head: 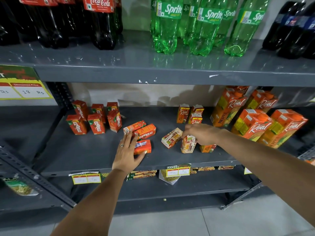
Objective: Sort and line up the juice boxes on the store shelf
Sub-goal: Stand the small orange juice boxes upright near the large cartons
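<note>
Several small Maaza boxes (95, 122) stand in two rows at the left of the grey middle shelf (81, 155). Three more Maaza boxes lie flat near the centre (146, 131). My left hand (127, 150) rests open over the nearest of them (144, 147), fingers touching it. Three small Real boxes (183, 114) stand at the back right. My right hand (199, 133) grips the top of an upright small Real box (187, 144). Another Real box (171, 137) lies flat beside it, and one more (207, 148) sits partly hidden under my right wrist.
Large Real pineapple cartons (252, 126) stand at the shelf's right end. Cola bottles (102, 23) and Sprite bottles (201, 28) fill the shelf above. Price tags (178, 171) hang on the shelf's front edge. Packets lie on the lower shelf (143, 174).
</note>
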Available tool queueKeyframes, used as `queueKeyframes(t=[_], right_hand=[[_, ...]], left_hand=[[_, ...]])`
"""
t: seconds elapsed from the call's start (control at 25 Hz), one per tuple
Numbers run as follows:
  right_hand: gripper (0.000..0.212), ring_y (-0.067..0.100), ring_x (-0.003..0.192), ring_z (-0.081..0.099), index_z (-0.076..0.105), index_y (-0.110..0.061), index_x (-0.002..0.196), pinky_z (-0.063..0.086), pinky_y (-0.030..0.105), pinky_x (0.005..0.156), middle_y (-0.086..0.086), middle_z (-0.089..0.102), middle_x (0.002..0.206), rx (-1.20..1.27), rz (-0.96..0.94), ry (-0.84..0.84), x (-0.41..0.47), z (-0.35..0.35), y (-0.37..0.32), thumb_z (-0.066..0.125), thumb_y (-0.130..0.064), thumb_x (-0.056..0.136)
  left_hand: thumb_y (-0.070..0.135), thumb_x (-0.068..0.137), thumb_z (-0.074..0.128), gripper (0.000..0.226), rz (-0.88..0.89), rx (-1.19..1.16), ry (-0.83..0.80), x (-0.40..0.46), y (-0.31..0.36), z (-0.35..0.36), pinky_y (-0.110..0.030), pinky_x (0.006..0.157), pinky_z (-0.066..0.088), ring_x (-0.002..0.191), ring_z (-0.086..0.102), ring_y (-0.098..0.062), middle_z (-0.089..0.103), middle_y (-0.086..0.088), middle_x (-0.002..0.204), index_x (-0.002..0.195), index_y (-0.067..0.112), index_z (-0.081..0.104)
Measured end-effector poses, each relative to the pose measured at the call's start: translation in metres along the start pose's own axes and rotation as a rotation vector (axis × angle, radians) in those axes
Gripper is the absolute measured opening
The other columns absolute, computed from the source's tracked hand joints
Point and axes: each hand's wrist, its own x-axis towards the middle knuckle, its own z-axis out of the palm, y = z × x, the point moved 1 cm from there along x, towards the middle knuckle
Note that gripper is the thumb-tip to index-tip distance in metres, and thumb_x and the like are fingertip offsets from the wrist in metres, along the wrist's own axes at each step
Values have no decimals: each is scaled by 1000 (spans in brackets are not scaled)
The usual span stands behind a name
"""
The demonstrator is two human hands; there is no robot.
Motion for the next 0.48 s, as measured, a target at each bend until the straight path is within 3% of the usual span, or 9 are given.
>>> queueKeyframes(t=[0.16,0.24,0.36,0.48], right_hand=[[85,25,109,52,34,-30,146,26,17,55,4,43,137,-9,18,-9,-4,-3,5,60,14,79],[84,22,98,51,35,-30,144,23,17,52,5,43,133,-25,-20,-13,-4,-2,7,59,16,78],[69,20,98,51,51,-30,130,33,23,60,-1,45,118,-11,-59,-17,-2,1,8,59,14,78],[59,20,102,51,54,-29,130,45,33,76,0,47,116,27,-7,-33,1,0,12,69,0,81]], left_hand=[[66,85,43,85,13,-13,9,0,0,1,-48,116,18,146,15,-31,10,-5,162,152,20,20],[68,84,39,86,21,5,12,0,-1,1,-46,116,14,147,14,-30,11,-5,162,152,20,20],[72,83,32,87,22,14,10,1,-2,2,-44,117,11,148,12,-29,10,-5,162,152,22,17],[73,83,31,86,14,9,14,1,-2,3,-45,117,13,148,11,-29,10,-4,162,152,23,16]])
